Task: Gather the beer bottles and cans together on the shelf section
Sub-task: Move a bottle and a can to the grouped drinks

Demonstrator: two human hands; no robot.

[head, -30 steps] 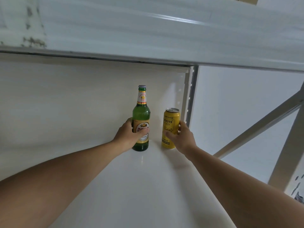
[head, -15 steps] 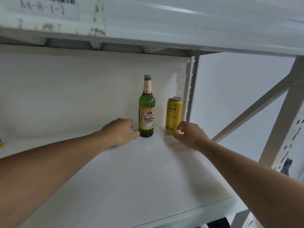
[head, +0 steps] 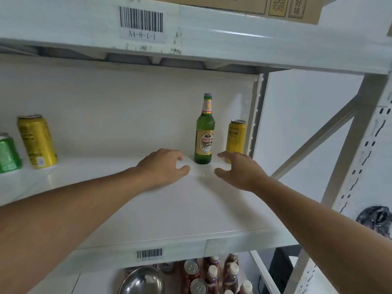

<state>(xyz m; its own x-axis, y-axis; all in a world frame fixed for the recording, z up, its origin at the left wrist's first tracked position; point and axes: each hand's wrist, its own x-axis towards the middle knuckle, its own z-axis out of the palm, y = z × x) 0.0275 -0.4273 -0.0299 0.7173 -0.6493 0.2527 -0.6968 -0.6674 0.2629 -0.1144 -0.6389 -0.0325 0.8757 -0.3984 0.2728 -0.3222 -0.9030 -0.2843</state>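
A green Nanjing Beer bottle (head: 204, 132) is seen upright at the back of a white shelf (head: 169, 209), a yellow can (head: 235, 139) just beside it. Both hands, left (head: 164, 167) and right (head: 239, 169), are held empty, fingers spread, before the bottle. Above it, a barcode label (head: 141, 23) reads "A4-8-1-1".

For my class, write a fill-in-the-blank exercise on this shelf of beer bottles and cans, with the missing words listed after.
1. The green bottle stands directly ____ of the yellow can by the shelf post.
2. Both hands, left hand and right hand, hold ____.
3. At the far left, a yellow can stands beside a ____ can.

Missing words: left; nothing; green
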